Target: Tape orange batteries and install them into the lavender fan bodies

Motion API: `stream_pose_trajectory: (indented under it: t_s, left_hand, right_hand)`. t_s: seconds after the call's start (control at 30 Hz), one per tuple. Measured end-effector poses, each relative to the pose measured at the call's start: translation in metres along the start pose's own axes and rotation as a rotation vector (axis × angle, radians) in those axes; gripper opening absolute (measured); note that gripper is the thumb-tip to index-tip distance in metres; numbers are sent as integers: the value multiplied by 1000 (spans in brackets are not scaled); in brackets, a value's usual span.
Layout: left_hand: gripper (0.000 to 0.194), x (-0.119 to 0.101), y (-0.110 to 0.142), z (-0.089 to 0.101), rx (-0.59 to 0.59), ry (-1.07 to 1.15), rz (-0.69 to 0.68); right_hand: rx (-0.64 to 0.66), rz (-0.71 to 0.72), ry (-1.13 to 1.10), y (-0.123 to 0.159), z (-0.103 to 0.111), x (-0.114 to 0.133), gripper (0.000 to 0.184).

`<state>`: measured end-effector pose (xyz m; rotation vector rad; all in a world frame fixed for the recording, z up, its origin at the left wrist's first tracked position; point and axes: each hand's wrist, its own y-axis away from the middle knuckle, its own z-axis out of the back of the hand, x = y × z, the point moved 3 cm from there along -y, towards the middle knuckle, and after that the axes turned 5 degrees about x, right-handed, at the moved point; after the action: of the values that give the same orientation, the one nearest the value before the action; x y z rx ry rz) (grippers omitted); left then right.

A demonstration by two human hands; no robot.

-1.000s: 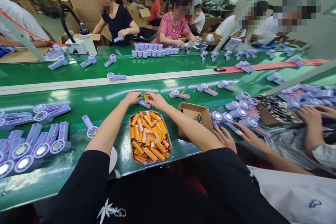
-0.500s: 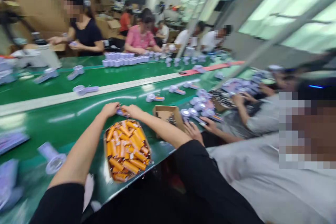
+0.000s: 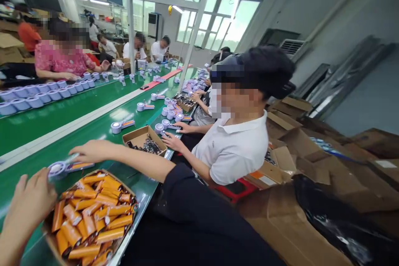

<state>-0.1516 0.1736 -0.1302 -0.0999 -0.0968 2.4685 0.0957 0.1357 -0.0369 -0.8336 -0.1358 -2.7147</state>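
Observation:
My left hand (image 3: 33,197) is at the lower left with its fingers apart, beside the round head of a lavender handheld fan housing (image 3: 57,169). Whether its fingertips touch the head is unclear. From the right, my right hand (image 3: 93,151) reaches across, fingers closed on a pale, blurred handle part of the housing. An orange battery (image 3: 81,166) shows along a handle just below these fingers. Under both hands stands a cardboard box (image 3: 50,232) heaped with orange cylindrical batteries (image 3: 93,216).
An open carton (image 3: 124,138) of small dark metal parts stands beyond my right forearm. Several fan housings (image 3: 116,127) lie along the green table (image 3: 102,126). At my right sits a co-worker in a white shirt (image 3: 237,145), hands on housings. Cardboard boxes (image 3: 299,153) fill the right side.
The view has swung right and the hands now appear lower left. Both hands were together at a housing with an orange battery; my left hand has since come apart from my right.

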Motion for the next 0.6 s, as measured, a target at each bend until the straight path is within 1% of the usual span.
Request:
stream_pose_trajectory:
  t_s: [0.03, 0.07, 0.1, 0.17, 0.2, 0.23, 0.27, 0.3, 0.33, 0.37, 0.43, 0.53, 0.6]
  left_hand:
    - [76, -1, 46, 3, -69, 67, 8]
    - [77, -3, 97, 3, -109, 132, 29]
    - [77, -7, 150, 2, -102, 180, 61]
    - [73, -22, 251, -4, 14, 214, 142]
    - [71, -32, 293, -8, 90, 203, 188]
    - [72, -42, 328, -13, 169, 187, 230]
    - [75, -50, 355, -18, 243, 170, 272]
    - [78, -56, 374, -21, 301, 156, 309]
    - [80, -61, 387, -24, 341, 149, 336]
    - [82, -63, 393, -24, 365, 150, 349]
    - [84, -67, 393, -20, 388, 158, 350]
    - [87, -72, 380, -9, 416, 160, 345]
    - [82, -76, 377, -3, 436, 158, 348]
  right_hand:
    - [-7, 66, -25, 32, 2, 8, 21]
    - [-54, 111, -67, 67, 3, 14, 26]
    - [-89, 129, -113, 102, 1, 17, 28]
    - [-159, 65, -172, 163, -6, 10, 29]
    - [-187, 19, -181, 185, -12, 0, 28]
    - [-210, -22, -184, 199, -18, -11, 28]
    - [-225, -48, -188, 207, -25, -21, 28]
    - [-228, -63, -178, 209, -34, -29, 29]
    - [-229, -69, -156, 205, -42, -33, 30]
    - [-223, -68, -127, 198, -50, -35, 31]
    - [-196, -62, -47, 175, -63, -31, 33]
    - [-130, -81, 84, 134, -75, -21, 36]
    - [-78, -86, 153, 111, -81, -17, 37]
